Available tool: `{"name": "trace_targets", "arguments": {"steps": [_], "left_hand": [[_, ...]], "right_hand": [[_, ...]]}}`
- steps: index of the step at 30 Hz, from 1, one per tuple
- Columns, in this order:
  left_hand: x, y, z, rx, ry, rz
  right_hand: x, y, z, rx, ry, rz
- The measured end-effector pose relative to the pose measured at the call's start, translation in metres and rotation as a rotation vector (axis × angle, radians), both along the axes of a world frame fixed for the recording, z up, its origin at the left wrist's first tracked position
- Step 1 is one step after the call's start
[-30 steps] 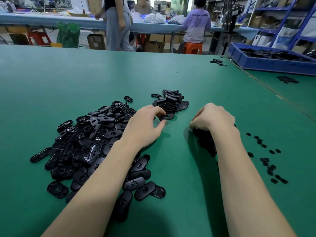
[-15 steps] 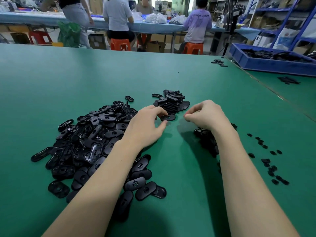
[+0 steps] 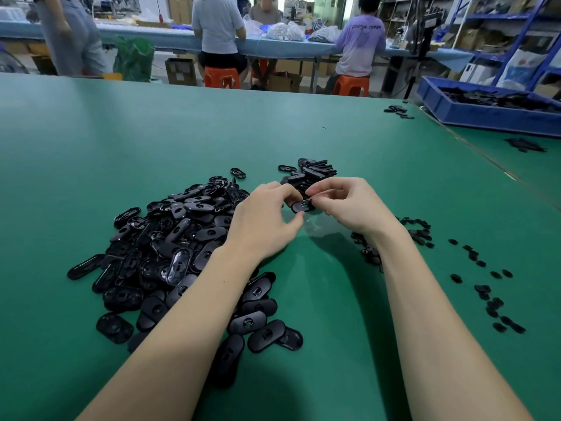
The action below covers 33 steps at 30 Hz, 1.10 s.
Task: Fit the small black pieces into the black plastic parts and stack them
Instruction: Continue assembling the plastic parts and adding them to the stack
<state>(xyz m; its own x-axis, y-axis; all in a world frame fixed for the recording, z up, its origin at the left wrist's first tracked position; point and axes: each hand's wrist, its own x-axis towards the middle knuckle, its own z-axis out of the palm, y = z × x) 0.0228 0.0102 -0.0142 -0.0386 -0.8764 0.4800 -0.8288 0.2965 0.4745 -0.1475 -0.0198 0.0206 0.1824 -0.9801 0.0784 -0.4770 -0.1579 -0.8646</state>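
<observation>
Both hands [image 3: 306,205] pinch one oval black plastic part [image 3: 303,206] mid-frame, small stack [image 3: 312,174] behind, big loose pile [image 3: 182,238] left unfitted.

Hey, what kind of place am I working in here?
Probably a small factory assembly workshop: a heap of black oval plastic parts on a green work table, a blue plastic bin holding more, and seated workers at another bench.

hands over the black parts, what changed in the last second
The right hand left the small pieces and moved left to the oval part that the left hand holds; both now pinch it. The big pile, the stack and the table stayed put.
</observation>
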Motion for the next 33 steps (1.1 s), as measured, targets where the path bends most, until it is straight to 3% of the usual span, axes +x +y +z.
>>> {"name": "trace_targets", "arguments": {"steps": [7,33], "left_hand": [[-0.0005,-0.0002,-0.0009,0.008,-0.027,0.017],[-0.0021,-0.0011,-0.0011,0.001,-0.071,0.008]], "right_hand": [[-0.0027,-0.0032,0.0000,-0.089,0.182,0.037],[-0.0002,-0.0062,0.0035,0.064,0.185,-0.078]]}}
